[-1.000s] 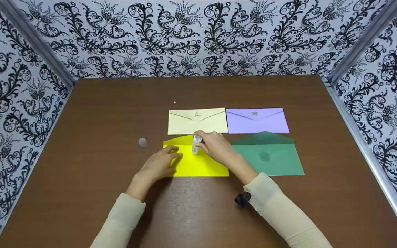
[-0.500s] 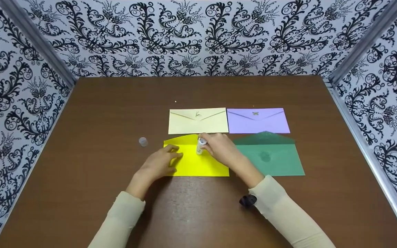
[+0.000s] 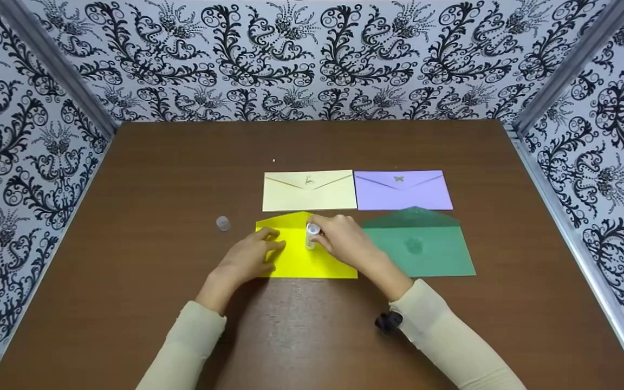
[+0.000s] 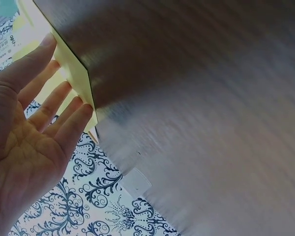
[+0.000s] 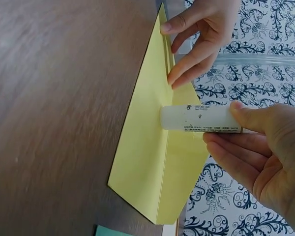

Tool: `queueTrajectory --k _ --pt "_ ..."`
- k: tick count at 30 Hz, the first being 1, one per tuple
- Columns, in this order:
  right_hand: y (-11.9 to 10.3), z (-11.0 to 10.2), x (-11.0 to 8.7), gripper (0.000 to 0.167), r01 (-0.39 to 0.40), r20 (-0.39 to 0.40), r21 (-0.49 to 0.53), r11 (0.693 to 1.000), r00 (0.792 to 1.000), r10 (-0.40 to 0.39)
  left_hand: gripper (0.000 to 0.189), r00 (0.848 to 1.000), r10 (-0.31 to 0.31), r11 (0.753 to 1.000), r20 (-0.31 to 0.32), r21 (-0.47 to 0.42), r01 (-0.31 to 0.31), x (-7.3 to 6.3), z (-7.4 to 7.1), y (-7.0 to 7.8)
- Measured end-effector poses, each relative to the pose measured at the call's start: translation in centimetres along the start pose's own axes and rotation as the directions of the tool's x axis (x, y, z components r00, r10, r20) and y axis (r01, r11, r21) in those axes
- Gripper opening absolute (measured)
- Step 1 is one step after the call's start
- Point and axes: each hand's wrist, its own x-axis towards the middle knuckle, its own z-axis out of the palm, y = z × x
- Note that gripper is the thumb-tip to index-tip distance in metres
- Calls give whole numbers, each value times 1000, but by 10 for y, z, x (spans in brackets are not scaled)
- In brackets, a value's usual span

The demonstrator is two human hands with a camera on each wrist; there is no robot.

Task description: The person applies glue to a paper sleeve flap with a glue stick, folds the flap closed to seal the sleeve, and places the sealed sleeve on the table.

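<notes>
A yellow envelope (image 3: 317, 265) lies with its flap raised at the back. My right hand (image 3: 347, 241) grips a white glue stick (image 5: 201, 118) by its upper end, between thumb and fingers. The stick stands upright, its lower end right at the envelope's middle, a little below the flap fold. On the envelope's left side rests my left hand (image 3: 247, 257), fingers spread and fingertips on the paper; the left wrist view shows the palm (image 4: 27, 157) with nothing in it. Off to the left of the envelope is a small translucent cap (image 3: 223, 223).
Behind the yellow envelope lie a cream envelope (image 3: 309, 197) and a purple envelope (image 3: 404, 196), both with flaps down. A green envelope (image 3: 436, 260) sits to the right, flap up, a dark round patch on its middle. Patterned walls (image 3: 312, 59) border the brown table (image 3: 182, 162).
The right hand has moved the glue stick over the same middle area of the yellow envelope, first rightward, then slightly back toward the person. The left hand stays in place.
</notes>
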Motion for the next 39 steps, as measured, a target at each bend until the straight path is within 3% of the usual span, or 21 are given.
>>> queueTrajectory --k 21,39 --pt "-13 17 19 30 38 -13 13 999 999 -38 50 1000 17 1000 4 24 -17 -5 -1 -4" --pt "1 15 24 29 38 -51 -9 999 998 -38 52 1000 -16 1000 15 -7 16 1 1 1"
